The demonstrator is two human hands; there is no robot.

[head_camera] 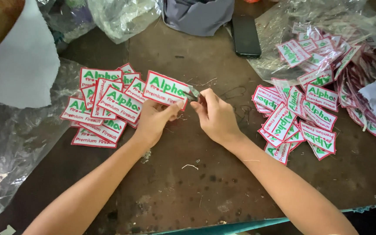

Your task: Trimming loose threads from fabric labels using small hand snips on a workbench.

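Note:
My left hand pinches a white embroidered patch with a red border and green and red lettering, held just above the brown table. My right hand holds small metal snips whose tip touches the patch's right edge. To the left of my left hand lies a pile of the same patches. A larger, looser heap of patches is spread to the right of my right hand.
A black phone lies at the back centre beside grey cloth. Clear plastic bags cover the left side, with white fabric above. More patches sit on plastic at the back right. Loose thread scraps dot the table.

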